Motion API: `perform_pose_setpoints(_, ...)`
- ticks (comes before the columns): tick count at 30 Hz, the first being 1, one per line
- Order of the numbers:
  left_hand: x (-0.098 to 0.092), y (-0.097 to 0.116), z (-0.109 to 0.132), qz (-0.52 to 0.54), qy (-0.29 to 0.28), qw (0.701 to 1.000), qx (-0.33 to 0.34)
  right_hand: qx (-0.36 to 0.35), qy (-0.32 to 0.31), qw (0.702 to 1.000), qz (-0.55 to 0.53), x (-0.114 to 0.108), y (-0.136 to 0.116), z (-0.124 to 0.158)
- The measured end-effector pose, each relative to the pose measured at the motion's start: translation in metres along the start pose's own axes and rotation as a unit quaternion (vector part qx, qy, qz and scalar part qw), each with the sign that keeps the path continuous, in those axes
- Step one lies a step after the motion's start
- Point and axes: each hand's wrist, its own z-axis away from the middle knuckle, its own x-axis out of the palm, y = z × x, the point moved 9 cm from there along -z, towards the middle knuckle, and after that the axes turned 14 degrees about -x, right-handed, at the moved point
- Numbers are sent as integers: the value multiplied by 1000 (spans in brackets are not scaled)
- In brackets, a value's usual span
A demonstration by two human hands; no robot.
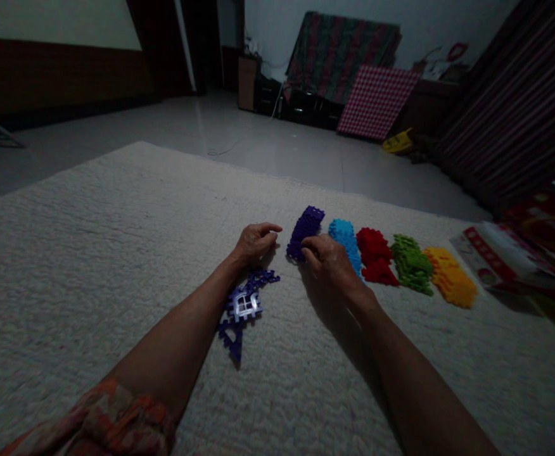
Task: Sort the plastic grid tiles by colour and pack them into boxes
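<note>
My right hand (329,258) is at the near end of a row of purple interlocking plastic building pieces (307,225), its fingers curled together against them. Whatever lies between those fingertips is hidden. To the left, my left hand (257,244) hovers low over the mat with thumb and index finger apart, holding nothing visible. Just below it is a small loose group of purple pieces (263,278), with a pale window-shaped piece (245,306) and a purple triangular piece (232,339) beside my left forearm.
Rows of blue (344,237), red (375,253), green (411,263) and yellow pieces (451,277) lie rightward on the cream quilted mat (92,234). A red-and-white box (510,256) stands at the right. Beyond are a tiled floor and a cabinet with a checked cloth (377,101).
</note>
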Motion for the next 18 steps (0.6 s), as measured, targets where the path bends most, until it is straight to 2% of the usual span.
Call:
perform_pose_setpoints(6, 0, -1, 0, 8, -1, 1000, 4, 13, 4, 1000, 11, 1, 4, -2)
perform_pose_setpoints(13, 0, -5, -3, 15, -6, 1000, 2, 38, 57, 998, 3, -4, 9, 0)
perform_pose_setpoints(18, -1, 1, 0, 27, -8, 1000, -11, 12, 90, 996, -5, -13, 0, -1)
